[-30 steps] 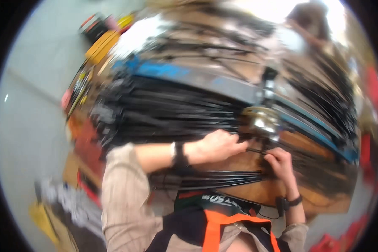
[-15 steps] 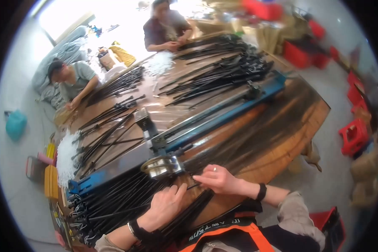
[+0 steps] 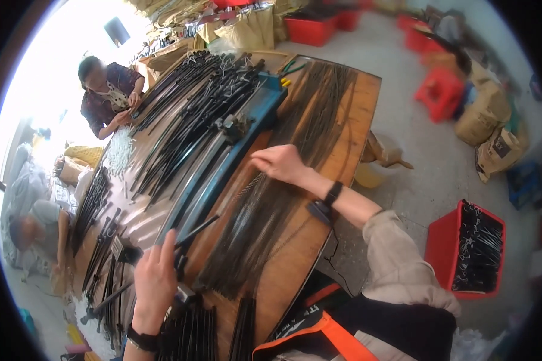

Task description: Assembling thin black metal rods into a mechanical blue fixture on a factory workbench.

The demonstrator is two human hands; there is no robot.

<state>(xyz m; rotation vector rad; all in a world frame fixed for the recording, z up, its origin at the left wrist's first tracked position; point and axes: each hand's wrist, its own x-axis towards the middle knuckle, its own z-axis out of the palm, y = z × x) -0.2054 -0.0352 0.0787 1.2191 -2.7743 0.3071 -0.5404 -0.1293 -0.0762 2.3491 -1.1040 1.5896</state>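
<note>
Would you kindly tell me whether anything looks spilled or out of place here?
Nothing looks clearly damaged, but the loose white pieces, heaped directly on the table, could pass for a spill.

Harsh white light washed out the room's upper left side. A broad brown wooden worktable point(image 3: 360, 114) stood on a smooth pale grey floor point(image 3: 397, 192). To its right sat a deep red rectangular plastic bin point(image 3: 438, 256). Farther back, 2 bulging tan sacks point(image 3: 483, 120) slumped near a blurred bright red plastic object point(image 3: 441, 93).
</note>
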